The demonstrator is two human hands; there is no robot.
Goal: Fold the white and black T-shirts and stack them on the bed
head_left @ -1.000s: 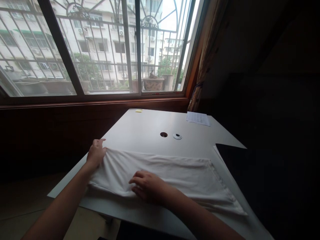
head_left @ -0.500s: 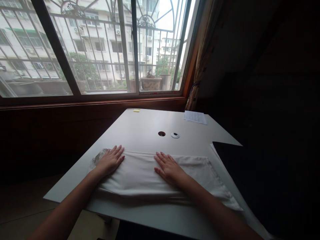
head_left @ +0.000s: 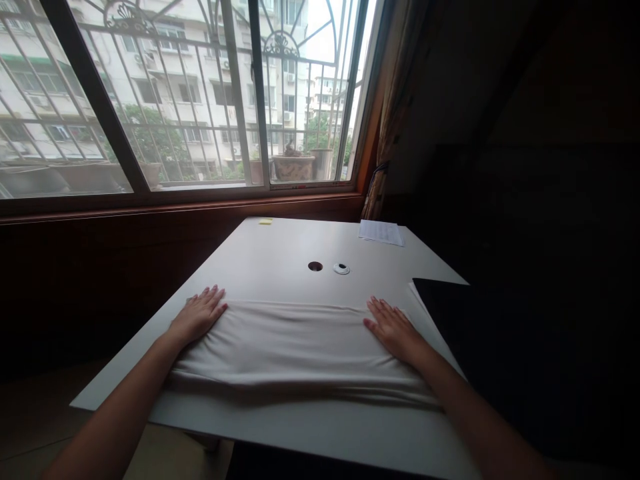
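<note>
A white folded cloth (head_left: 300,343) lies lengthwise across the near part of the white table (head_left: 280,260), with creases running along it. My left hand (head_left: 197,313) rests flat on its left end, fingers stretched out and pointing away from me. Flat on the right end lies my right hand (head_left: 393,327), its fingers also extended. The cloth looks pulled taut between the two palms. Both forearms cover parts of the cloth's near corners, and neither hand grasps anything.
Printed sheets (head_left: 381,233) and a small yellow note (head_left: 265,221) lie at the table's far edge. A round hole (head_left: 315,267) and its loose cover (head_left: 341,269) are mid-table. A dark flat object (head_left: 450,300) covers the right side. A barred window (head_left: 200,100) stands behind.
My right hand has slid right along the cloth to its end, and my left hand has moved slightly left. The hands are farther apart. The view has shifted a little.
</note>
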